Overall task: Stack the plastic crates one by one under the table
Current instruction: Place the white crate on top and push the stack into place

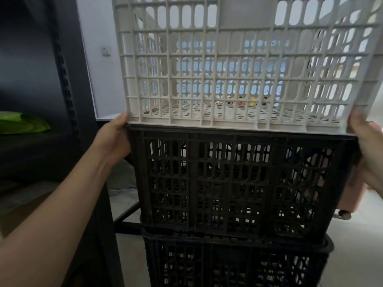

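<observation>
Right now three crates stand one on another in the middle of the view. Uppermost is a beige crate [238, 65] with a lattice wall of oblong slots; its lower edge sits on the rim of a black crate [238, 183], and that one in turn rests in the top of a second black crate [236, 264], which runs off the lower edge of the picture. The left hand [113, 139] is closed round the left end of the stack just where the beige crate meets the upper black one: the thumb lies against the beige crate's lower left corner and the fingers curl behind the black rim, out of sight. The right hand [366, 146] is at the matching corner on the right, its fingertips touching the beige crate's lower right edge and the palm beside the black rim; it is blurred and partly cut by the frame, so whether it truly clasps the crate cannot be told. Through the beige slots small coloured blobs show, too small to name. To the left stands a dark rack [62, 79] with a slotted upright, and a green thing [22, 123] lies on one of its shelves. Behind the left hand is a pale wall [97, 38] bearing a small switch plate [106, 51]. A low dark bar [126, 219] runs near the floor [356, 235] behind the stack.
</observation>
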Action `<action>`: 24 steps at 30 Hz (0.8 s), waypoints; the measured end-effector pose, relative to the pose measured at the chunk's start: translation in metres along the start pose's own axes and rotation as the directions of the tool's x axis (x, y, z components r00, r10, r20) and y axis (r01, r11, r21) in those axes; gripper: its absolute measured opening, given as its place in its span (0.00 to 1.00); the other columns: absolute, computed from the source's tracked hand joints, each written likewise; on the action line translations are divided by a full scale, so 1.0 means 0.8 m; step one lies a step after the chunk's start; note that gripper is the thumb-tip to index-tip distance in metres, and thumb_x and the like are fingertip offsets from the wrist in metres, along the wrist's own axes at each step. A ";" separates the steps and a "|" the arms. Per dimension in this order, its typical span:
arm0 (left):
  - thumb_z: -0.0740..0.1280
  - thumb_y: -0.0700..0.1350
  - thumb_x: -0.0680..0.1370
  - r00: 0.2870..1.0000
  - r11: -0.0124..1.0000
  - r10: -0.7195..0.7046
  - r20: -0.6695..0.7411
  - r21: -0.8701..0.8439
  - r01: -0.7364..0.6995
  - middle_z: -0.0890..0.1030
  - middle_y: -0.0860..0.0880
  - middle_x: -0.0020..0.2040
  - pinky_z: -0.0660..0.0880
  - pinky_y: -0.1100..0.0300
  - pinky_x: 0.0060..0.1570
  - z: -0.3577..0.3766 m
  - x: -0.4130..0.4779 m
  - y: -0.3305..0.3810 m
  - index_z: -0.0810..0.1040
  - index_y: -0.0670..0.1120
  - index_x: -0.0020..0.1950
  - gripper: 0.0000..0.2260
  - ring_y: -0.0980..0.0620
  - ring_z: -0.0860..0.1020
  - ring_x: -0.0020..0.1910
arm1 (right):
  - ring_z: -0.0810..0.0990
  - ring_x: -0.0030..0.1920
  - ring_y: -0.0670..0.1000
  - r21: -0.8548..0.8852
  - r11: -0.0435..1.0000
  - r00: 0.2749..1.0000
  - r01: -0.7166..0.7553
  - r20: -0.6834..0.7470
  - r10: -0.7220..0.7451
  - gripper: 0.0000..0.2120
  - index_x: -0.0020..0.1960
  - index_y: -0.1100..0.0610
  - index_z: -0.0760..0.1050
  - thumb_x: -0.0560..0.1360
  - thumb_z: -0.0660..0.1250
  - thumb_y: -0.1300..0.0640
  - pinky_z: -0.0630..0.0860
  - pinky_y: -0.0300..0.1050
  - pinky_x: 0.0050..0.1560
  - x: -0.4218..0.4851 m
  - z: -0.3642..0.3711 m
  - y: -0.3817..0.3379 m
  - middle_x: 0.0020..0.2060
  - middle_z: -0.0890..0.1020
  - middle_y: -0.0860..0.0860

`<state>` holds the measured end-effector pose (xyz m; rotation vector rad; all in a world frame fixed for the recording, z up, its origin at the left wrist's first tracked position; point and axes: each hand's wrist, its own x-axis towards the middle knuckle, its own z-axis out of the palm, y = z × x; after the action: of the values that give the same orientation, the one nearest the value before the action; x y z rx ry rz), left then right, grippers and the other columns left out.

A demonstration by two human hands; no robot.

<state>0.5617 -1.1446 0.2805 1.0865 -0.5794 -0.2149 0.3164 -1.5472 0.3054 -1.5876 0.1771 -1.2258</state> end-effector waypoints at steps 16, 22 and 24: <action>0.63 0.48 0.79 0.946 0.994 -0.049 -0.319 -0.109 0.015 0.80 0.44 0.58 0.79 0.52 0.45 0.007 0.013 -0.007 0.79 0.43 0.55 0.11 0.47 0.82 0.48 | 0.84 0.53 0.50 0.212 0.968 0.977 -0.134 -0.135 0.165 0.21 0.51 0.45 0.83 0.62 0.74 0.38 0.83 0.45 0.46 -0.051 0.010 0.048 0.51 0.86 0.49; 0.61 0.52 0.78 0.919 0.996 0.055 -0.390 -0.041 -0.077 0.83 0.45 0.55 0.81 0.53 0.45 0.014 0.020 -0.025 0.79 0.50 0.57 0.12 0.47 0.83 0.50 | 0.81 0.39 0.46 -0.002 0.994 0.899 -0.114 -0.425 0.102 0.12 0.33 0.35 0.77 0.69 0.58 0.35 0.77 0.52 0.50 -0.051 0.032 0.048 0.31 0.82 0.37; 0.58 0.54 0.78 0.898 0.995 0.095 -0.430 0.070 -0.072 0.81 0.45 0.54 0.79 0.50 0.51 0.019 0.023 -0.029 0.77 0.53 0.48 0.10 0.47 0.81 0.52 | 0.78 0.38 0.47 -0.011 0.995 0.897 -0.104 -0.433 0.089 0.12 0.32 0.34 0.76 0.69 0.57 0.34 0.75 0.54 0.51 -0.053 0.034 0.048 0.28 0.81 0.36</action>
<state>0.5711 -1.1751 0.2711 1.1137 -0.2296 0.1198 0.3351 -1.5180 0.2523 -1.2967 0.5578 -1.4893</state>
